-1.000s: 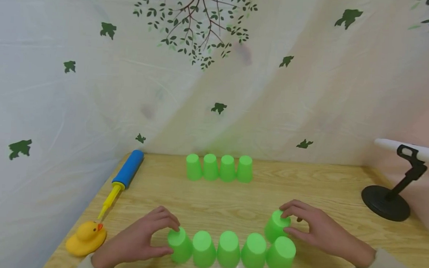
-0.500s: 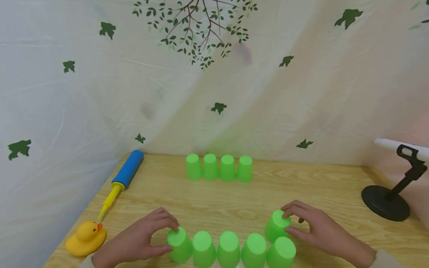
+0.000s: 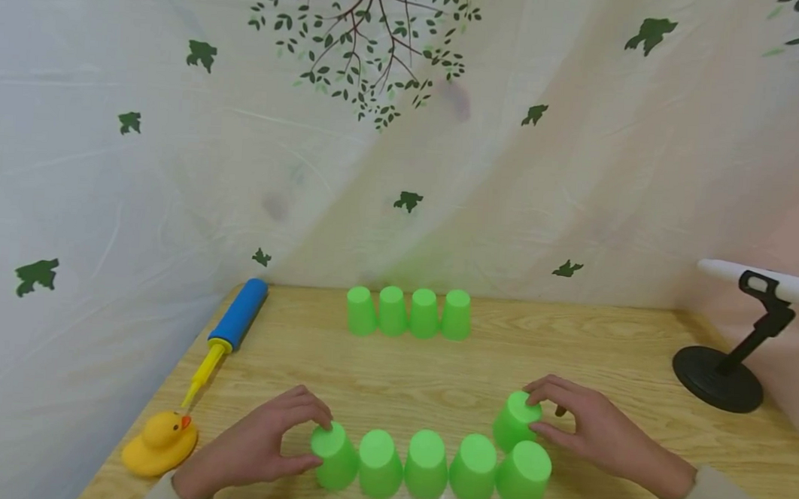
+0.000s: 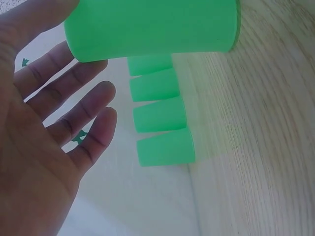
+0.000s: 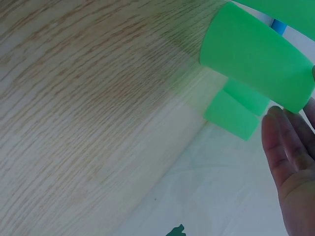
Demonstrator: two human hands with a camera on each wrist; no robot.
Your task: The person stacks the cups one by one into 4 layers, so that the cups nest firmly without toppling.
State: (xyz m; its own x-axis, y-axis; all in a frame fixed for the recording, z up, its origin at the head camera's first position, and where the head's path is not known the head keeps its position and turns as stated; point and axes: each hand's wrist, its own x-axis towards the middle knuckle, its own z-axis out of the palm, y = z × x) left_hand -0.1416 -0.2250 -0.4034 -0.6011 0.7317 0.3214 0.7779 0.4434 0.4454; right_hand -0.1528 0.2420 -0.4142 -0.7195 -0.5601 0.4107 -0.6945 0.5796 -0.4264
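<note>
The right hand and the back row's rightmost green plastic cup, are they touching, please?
Apart: the head view shows wooden table between right hand and cup.

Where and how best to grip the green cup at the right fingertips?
Probably a pinch on the green cup just below its closed top, coming from above and the right, where the right hand is. It stands upside down and narrows upward, so the top offers the slimmest span, while the front row's rightmost cup crowds its near side.
</note>
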